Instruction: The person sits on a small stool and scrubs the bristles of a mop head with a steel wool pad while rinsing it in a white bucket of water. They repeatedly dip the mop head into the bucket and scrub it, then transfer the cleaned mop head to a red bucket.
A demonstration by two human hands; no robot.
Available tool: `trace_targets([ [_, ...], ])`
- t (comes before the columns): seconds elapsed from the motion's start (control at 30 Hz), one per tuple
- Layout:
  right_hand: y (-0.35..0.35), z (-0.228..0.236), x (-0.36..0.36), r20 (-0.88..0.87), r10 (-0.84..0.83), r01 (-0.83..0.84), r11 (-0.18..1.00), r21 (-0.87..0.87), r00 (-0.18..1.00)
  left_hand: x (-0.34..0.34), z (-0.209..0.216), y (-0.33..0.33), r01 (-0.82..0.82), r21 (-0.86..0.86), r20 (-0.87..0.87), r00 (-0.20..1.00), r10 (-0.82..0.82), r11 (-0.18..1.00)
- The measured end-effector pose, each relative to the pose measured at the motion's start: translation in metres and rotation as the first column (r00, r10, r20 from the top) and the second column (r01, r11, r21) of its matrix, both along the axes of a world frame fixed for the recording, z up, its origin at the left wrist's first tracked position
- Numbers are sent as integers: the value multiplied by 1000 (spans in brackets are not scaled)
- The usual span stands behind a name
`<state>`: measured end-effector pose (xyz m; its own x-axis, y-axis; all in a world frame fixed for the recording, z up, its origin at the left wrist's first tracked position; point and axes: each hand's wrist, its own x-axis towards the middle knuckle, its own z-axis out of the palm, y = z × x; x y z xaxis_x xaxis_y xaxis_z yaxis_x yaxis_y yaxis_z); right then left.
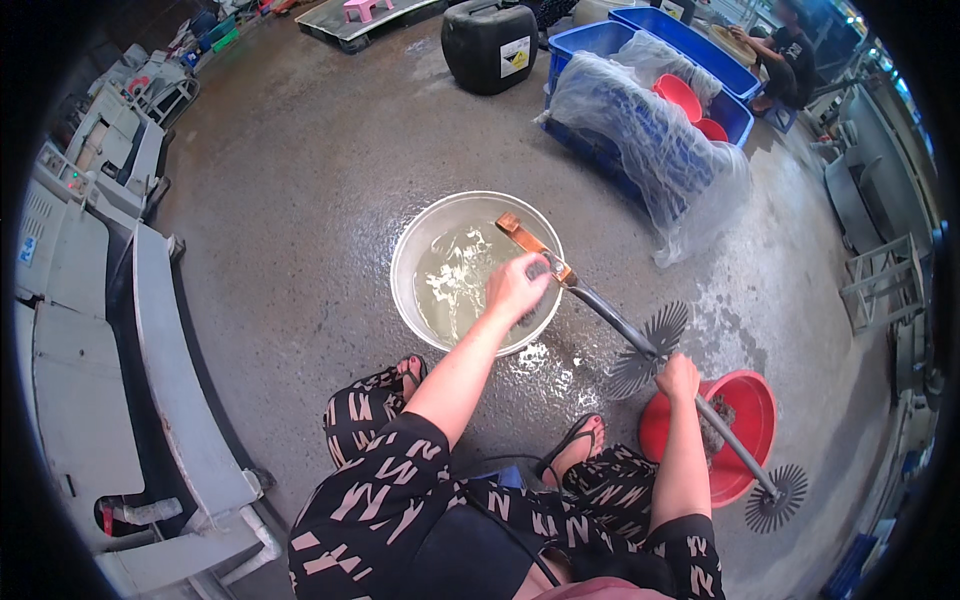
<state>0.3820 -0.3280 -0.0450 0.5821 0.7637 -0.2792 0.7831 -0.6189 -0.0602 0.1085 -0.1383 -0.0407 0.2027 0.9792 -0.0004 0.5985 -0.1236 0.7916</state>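
My right hand (678, 378) is closed around a long dark rod (612, 318), held at a slant. A copper-coloured hooked strip (526, 236) is fixed to the rod's far end, over the white bucket's right side. Two slotted, fan-like dark discs sit on the rod, one (640, 352) just beyond my right hand and one (776, 498) at the near end. My left hand (515, 288) is closed on a dark grey wad (538, 268) beside the copper strip, above the bucket. Cloudy water (452, 285) stands in the white bucket (402, 268).
A red bucket (757, 400) with grey matter inside stands below the rod at right. Farther off are a blue bin (580, 42) draped with clear plastic, red bowls (678, 97) and a black jerrycan (488, 45). Grey machines (85, 390) line the left; another person (785, 60) sits far right.
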Motion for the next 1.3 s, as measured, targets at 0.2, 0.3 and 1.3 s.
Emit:
trace_targets([
  [0.2, -3, -2, -4, 53, 55, -57, 998, 23, 997, -56, -5, 42, -272, 11, 86, 959, 270, 962],
  [0.3, -8, -3, -7, 82, 77, -83, 994, 71, 994, -77, -14, 35, -323, -30, 24, 946, 324, 946],
  [1.3, -38, -38, 9, 95, 231, -247, 944, 218, 968, -78, -68, 12, 22, -479, -278, 944, -175, 877],
])
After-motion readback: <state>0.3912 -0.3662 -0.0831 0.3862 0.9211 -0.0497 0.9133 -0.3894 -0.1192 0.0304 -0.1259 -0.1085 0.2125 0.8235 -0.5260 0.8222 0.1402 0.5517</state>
